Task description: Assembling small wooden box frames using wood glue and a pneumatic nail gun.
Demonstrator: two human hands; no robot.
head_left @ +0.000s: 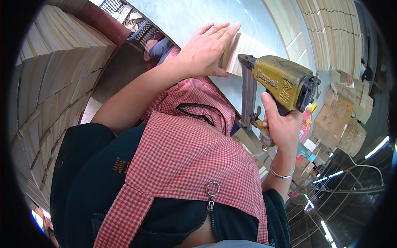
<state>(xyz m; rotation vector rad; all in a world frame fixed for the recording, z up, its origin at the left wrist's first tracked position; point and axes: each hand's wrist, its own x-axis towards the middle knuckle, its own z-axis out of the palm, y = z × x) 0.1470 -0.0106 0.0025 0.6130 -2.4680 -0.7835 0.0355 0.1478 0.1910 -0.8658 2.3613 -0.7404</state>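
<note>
Right hand (pixel 281 124) is clamped on the yellow nail gun (pixel 281 82), its nose against the bundle of pale wood strips (pixel 244 53) on the table (pixel 198 16). Left hand (pixel 206 49) presses flat, fingers together, on the strips. Nailing seems in hand; next needs a steady bundle.

My left hand (pixel 206 51) flat on pale wood strips (pixel 244 51) on tabletop (pixel 194 16). My right hand (pixel 281 124) grips yellow nail gun (pixel 281 82), nose just beside strips. Checked apron (pixel 186 157) below.
</note>
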